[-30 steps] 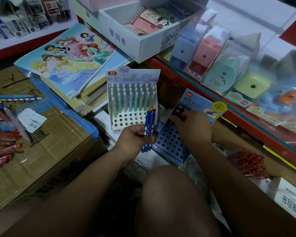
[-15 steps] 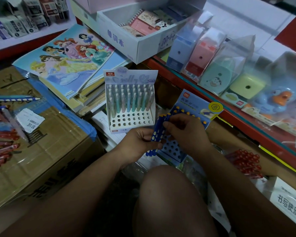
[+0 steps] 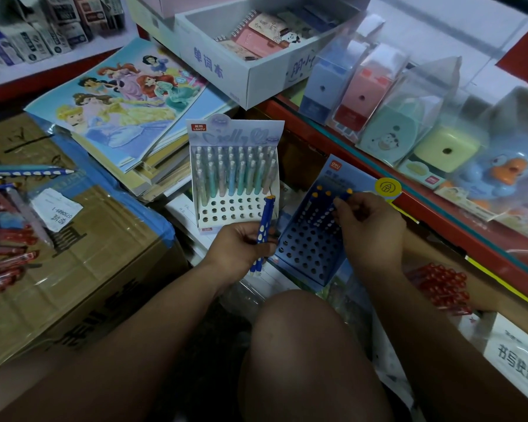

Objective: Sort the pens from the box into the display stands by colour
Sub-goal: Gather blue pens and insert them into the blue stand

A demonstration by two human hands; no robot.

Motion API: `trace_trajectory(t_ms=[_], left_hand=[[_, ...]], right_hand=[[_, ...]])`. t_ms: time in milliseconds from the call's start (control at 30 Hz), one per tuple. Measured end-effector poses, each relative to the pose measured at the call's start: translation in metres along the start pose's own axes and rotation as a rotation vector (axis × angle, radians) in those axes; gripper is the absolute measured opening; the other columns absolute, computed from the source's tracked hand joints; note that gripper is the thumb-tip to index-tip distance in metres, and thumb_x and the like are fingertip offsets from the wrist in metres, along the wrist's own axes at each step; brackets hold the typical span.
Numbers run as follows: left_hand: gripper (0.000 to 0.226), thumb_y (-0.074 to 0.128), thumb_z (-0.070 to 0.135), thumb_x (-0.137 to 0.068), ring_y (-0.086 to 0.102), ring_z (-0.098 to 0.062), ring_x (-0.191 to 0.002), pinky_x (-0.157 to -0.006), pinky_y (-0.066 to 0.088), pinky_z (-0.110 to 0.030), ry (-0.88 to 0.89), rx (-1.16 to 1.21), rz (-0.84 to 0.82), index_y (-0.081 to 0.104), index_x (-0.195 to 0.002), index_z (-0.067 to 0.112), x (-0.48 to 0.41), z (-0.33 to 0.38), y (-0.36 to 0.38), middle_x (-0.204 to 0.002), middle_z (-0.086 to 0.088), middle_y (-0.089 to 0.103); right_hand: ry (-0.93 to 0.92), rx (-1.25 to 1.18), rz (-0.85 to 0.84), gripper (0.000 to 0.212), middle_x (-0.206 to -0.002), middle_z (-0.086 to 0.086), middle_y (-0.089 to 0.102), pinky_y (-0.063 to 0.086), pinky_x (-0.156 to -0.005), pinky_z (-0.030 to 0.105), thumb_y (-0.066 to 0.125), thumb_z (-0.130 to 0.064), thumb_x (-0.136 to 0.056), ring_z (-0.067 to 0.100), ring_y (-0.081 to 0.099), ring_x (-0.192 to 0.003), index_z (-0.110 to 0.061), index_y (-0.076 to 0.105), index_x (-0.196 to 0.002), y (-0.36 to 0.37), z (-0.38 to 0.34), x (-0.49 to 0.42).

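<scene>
Stationery clutter (image 3: 119,117) is crowding you — your left hand (image 3: 241,245) is gripping dotted dark-blue pens (image 3: 264,228) beside the blue perforated cardboard stand (image 3: 305,257); your right hand (image 3: 371,228) is pinching one orange-capped pen (image 3: 346,194), shaft half hidden, at its back rows.

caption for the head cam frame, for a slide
Right hand pinches a blue pen over the blue display stand while the left hand holds more blue pens near the white stand.

The blue stand (image 3: 310,257) is dotted with dark round holes. Left of it, pens (image 3: 266,214) are dark blue with pale spots and orange ends. Behind-left of it, a white stand (image 3: 235,213) holds mint, pink and blue pastel pens (image 3: 235,178). Right of it lie red pens (image 3: 442,287).
</scene>
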State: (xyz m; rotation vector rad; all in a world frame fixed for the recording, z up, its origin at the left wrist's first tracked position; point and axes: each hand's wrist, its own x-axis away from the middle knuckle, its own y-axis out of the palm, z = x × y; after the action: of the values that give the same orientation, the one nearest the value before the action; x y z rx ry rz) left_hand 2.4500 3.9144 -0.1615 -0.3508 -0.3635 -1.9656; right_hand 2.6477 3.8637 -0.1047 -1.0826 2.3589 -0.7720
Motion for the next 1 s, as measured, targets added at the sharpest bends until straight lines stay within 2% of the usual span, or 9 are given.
trace_trajectory(t_ms=[133, 300, 433, 567, 633, 700, 767, 833, 1000], left_hand=[[0.029, 0.073, -0.01, -0.08, 0.067, -0.015, -0.071, -0.068, 0.058, -0.024, 0.0, -0.007, 0.011, 0.073, -0.105, 0.004, 0.0, 0.0, 0.001, -0.087, -0.009, 0.074], [0.026, 0.072, -0.01, -0.081, 0.068, -0.023, -0.082, -0.075, 0.061, -0.029, -0.004, 0.021, 0.009, 0.073, -0.097, 0.011, 0.0, 0.002, 0.0, -0.096, -0.016, 0.075], [0.027, 0.074, -0.008, -0.081, 0.069, -0.024, -0.082, -0.079, 0.061, -0.034, -0.007, 0.012, 0.006, 0.074, -0.1, 0.01, -0.001, 0.001, 0.0, -0.099, -0.019, 0.074], [0.027, 0.075, -0.006, -0.081, 0.069, -0.022, -0.077, -0.082, 0.06, -0.039, -0.001, -0.033, 0.005, 0.075, -0.103, 0.009, -0.004, -0.001, -0.001, -0.097, -0.021, 0.074], [0.025, 0.076, -0.005, -0.081, 0.07, -0.022, -0.076, -0.083, 0.06, -0.041, 0.005, -0.052, 0.002, 0.075, -0.1, 0.011, -0.005, -0.003, -0.002, -0.095, -0.02, 0.074], [0.024, 0.075, -0.004, -0.082, 0.07, -0.018, -0.073, -0.078, 0.06, -0.037, 0.016, -0.065, -0.005, 0.074, -0.099, 0.012, -0.005, -0.003, -0.002, -0.089, -0.016, 0.074], [0.024, 0.074, -0.005, -0.083, 0.068, -0.011, -0.068, -0.067, 0.056, -0.025, 0.031, -0.077, -0.021, 0.074, -0.103, 0.008, -0.004, -0.002, -0.002, -0.083, -0.008, 0.073], [0.027, 0.073, -0.005, -0.083, 0.067, -0.008, -0.065, -0.063, 0.052, -0.019, 0.043, -0.088, -0.033, 0.072, -0.108, 0.004, -0.003, 0.0, -0.001, -0.083, -0.007, 0.073], [0.032, 0.07, -0.006, -0.085, 0.069, -0.013, -0.073, -0.069, 0.057, -0.023, 0.107, -0.139, -0.076, 0.071, -0.115, 0.005, 0.0, 0.002, 0.001, -0.094, -0.013, 0.075]], right_hand=[[-0.014, 0.022, 0.013, 0.021, -0.087, -0.001, 0.072, 0.054, -0.071, 0.031, 0.068, -0.031, -0.094, 0.012, 0.066, -0.08, -0.012, 0.073, -0.102, 0.007, 0.0, 0.0], [-0.012, 0.033, -0.009, 0.012, -0.079, -0.007, 0.064, 0.052, -0.067, 0.03, 0.068, -0.031, -0.094, 0.009, 0.063, -0.074, -0.019, 0.069, -0.093, 0.013, -0.002, 0.002], [-0.012, 0.065, -0.018, 0.018, -0.081, -0.006, 0.064, 0.048, -0.064, 0.023, 0.068, -0.031, -0.094, 0.01, 0.062, -0.075, -0.013, 0.072, -0.098, 0.018, -0.001, 0.002], [-0.044, 0.195, -0.049, 0.023, -0.079, 0.006, 0.068, 0.05, -0.065, 0.034, 0.065, -0.029, -0.095, 0.021, 0.061, -0.07, -0.008, 0.071, -0.088, 0.025, 0.0, 0.003], [-0.041, 0.235, -0.063, 0.025, -0.079, 0.009, 0.07, 0.05, -0.065, 0.035, 0.064, -0.029, -0.096, 0.023, 0.062, -0.069, -0.007, 0.072, -0.087, 0.029, 0.001, 0.003], [-0.035, 0.256, -0.062, 0.025, -0.079, 0.009, 0.071, 0.048, -0.062, 0.032, 0.064, -0.029, -0.096, 0.02, 0.06, -0.066, -0.007, 0.073, -0.088, 0.032, 0.002, 0.003], [-0.027, 0.257, -0.064, 0.025, -0.08, 0.007, 0.071, 0.043, -0.06, 0.028, 0.064, -0.03, -0.096, 0.017, 0.057, -0.065, -0.008, 0.074, -0.09, 0.033, 0.001, 0.002], [-0.018, 0.253, -0.076, 0.025, -0.079, 0.005, 0.07, 0.044, -0.061, 0.028, 0.065, -0.032, -0.095, 0.016, 0.058, -0.065, -0.009, 0.074, -0.09, 0.031, 0.0, 0.002], [0.002, 0.16, -0.135, 0.02, -0.075, -0.014, 0.063, 0.042, -0.059, 0.016, 0.07, -0.038, -0.091, 0.001, 0.061, -0.071, -0.019, 0.073, -0.087, 0.017, 0.001, 0.009]])
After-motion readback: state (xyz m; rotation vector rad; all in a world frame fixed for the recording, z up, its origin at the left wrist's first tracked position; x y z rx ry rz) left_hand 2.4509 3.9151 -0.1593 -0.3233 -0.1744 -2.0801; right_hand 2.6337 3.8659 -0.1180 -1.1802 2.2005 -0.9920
